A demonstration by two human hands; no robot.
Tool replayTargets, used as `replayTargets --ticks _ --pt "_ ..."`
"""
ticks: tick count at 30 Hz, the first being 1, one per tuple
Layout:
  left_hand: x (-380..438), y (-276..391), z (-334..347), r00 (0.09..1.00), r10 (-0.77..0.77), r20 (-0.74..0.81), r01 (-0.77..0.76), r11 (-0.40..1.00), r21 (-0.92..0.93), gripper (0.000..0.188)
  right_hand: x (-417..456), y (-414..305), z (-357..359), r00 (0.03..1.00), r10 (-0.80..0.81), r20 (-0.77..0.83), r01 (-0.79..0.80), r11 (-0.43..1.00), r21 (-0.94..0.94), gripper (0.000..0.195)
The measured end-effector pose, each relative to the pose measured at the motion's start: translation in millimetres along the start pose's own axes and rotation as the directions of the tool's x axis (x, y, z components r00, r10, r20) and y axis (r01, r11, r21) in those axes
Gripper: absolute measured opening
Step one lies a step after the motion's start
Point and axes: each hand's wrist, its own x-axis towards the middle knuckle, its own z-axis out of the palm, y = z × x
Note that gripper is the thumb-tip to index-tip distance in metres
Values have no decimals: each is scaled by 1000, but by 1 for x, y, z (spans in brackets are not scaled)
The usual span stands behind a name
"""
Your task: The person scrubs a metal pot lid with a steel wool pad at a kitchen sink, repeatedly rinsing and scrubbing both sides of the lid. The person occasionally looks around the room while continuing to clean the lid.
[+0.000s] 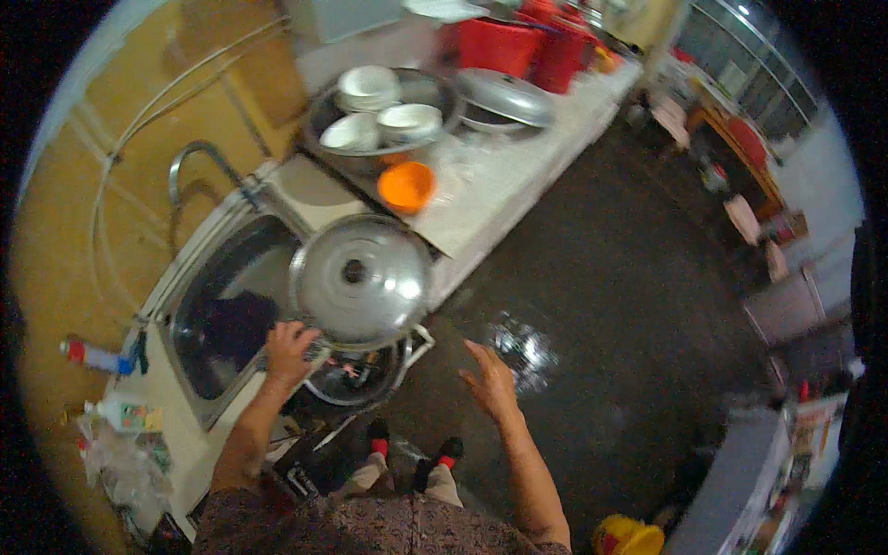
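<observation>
My left hand (289, 352) is at the front edge of the sink (208, 399), fingers spread beside a large round metal lid (322, 284) with a dark knob. Whether it touches the lid or the sink's edge, I cannot tell. The lid sits over the sink's right corner and the counter edge. Partly under it shows a round metal vessel (347, 397) with small pinkish bits inside. My right hand (491, 385) hangs in the air to the right of the vessel, fingers apart, holding nothing. Dark material (239, 322) lies in the sink.
A curved faucet (208, 152) rises behind the sink. On the counter (496, 177) stand a large basin (312, 139) of white bowls (409, 119), an orange bowl (406, 187), another metal lid (510, 97) and a red bucket (496, 45). Bottles and plastic bags (128, 461) crowd the left end.
</observation>
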Motion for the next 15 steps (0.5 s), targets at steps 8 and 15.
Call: replayTargets --ticks 8,15 --pt "-24 15 -15 990 -73 122 64 995 77 54 153 -121 95 919 -382 100 393 862 -319 66" --pt "-31 23 -1 987 -44 153 40 999 29 58 188 -104 132 894 -376 243 447 783 -432 49"
